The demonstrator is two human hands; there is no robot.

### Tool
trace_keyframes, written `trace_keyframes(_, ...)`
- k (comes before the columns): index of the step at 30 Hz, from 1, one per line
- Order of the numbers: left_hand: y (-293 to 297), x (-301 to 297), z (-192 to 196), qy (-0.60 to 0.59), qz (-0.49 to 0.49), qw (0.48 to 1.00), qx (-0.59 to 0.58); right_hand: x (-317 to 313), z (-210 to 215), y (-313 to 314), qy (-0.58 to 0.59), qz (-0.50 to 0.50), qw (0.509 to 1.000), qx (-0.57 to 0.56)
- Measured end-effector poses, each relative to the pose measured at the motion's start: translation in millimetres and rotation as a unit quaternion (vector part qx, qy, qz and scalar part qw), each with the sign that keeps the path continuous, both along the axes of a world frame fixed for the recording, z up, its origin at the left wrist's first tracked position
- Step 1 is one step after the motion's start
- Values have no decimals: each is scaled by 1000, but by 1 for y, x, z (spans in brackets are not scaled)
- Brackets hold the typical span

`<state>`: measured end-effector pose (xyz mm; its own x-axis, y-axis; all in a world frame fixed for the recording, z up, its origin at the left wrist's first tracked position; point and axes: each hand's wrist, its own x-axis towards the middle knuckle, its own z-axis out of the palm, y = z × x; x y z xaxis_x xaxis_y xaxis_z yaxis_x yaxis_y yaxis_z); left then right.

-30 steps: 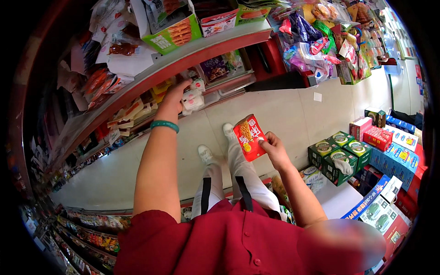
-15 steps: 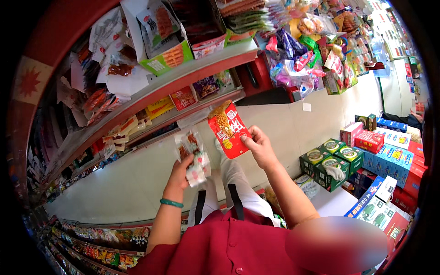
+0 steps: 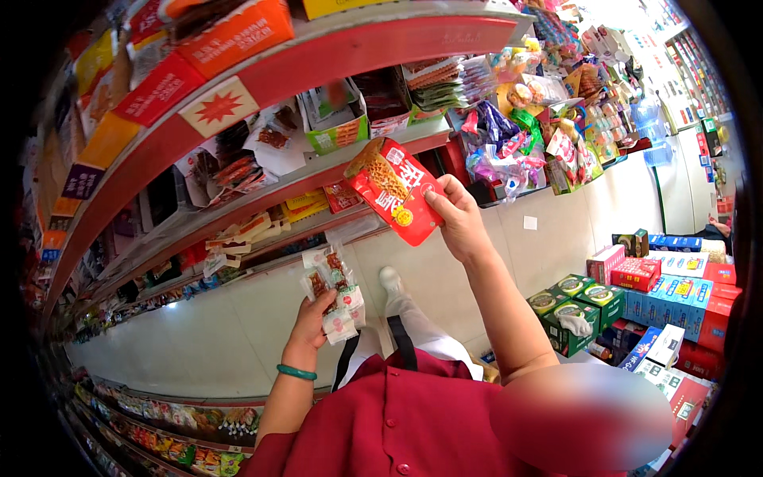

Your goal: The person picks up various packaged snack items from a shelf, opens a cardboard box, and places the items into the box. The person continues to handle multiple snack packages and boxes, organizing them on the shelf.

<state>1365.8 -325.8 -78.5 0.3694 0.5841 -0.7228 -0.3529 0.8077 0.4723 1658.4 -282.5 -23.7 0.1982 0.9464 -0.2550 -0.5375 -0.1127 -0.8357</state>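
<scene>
Between the thumb and fingers of my right hand [image 3: 461,219] is a red snack packet [image 3: 395,193] with a picture of brown food on its upper part. It is raised in front of the shelves, tilted, gripped by its right edge. My left hand [image 3: 312,318], lower and to the left, is closed on several small clear-and-white snack packets [image 3: 334,290] with brown pieces inside. A green bangle [image 3: 296,372] circles my left wrist. The open boxes of packets on the shelf [image 3: 338,127] lie beyond the red packet, which partly covers the shelf edge.
Red-edged shelves [image 3: 381,56] with boxed snacks run across the left and top. Colourful bagged sweets [image 3: 509,143] fill the rack at upper right. Green boxes [image 3: 576,310] and blue cartons [image 3: 668,298] are stacked on the right. More packets hang on low shelves [image 3: 175,433] at lower left.
My right hand has raised the red packet toward the shelves. The view has shifted so that upper shelves now show. My left hand keeps its packets in nearly the same place.
</scene>
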Motion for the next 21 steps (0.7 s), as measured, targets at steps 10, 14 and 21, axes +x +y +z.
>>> trace_keyframes(10,-30,-27,31,23,46,998,24,-26,20,16,-19,16,999,25)
trace_keyframes(14,-37,-38,40,45,71,996,37,-35,23,9,-16,21,1000,14)
trace_keyframes(21,-52,-55,44,49,108,992,48,-38,19,-4,18,4,1000,9)
